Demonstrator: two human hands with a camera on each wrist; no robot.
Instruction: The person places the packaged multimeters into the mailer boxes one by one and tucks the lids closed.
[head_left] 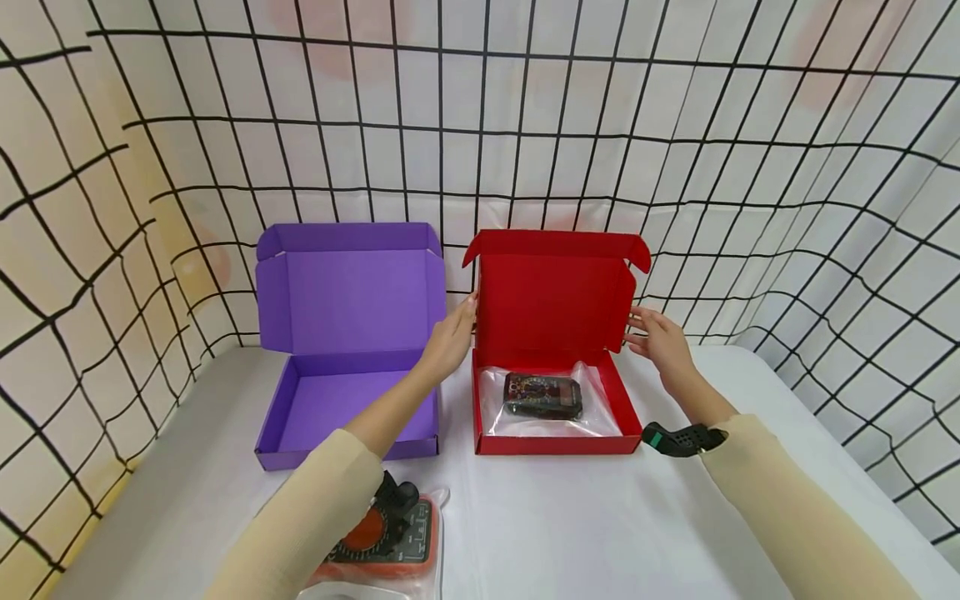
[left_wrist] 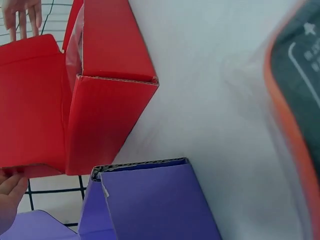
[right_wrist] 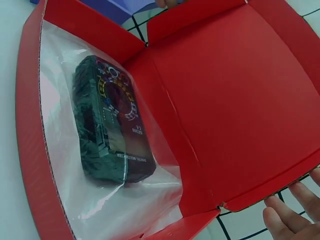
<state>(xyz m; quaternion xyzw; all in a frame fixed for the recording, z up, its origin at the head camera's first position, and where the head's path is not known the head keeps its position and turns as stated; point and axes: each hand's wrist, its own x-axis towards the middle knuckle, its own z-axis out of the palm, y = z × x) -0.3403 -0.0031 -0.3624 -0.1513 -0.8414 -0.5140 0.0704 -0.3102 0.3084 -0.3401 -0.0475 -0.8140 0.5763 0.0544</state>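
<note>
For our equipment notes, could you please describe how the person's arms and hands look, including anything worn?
The left hand and right hand are ungloved. Plain cream sleeves stop short of both hands. A black wristband with a small green patch sits by the right cuff.

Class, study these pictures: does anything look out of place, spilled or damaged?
Nothing looks spilled or misplaced. In the left wrist view, the purple box has a small pale nick along one edge, odd against its even colour; possibly a scuff.
</note>
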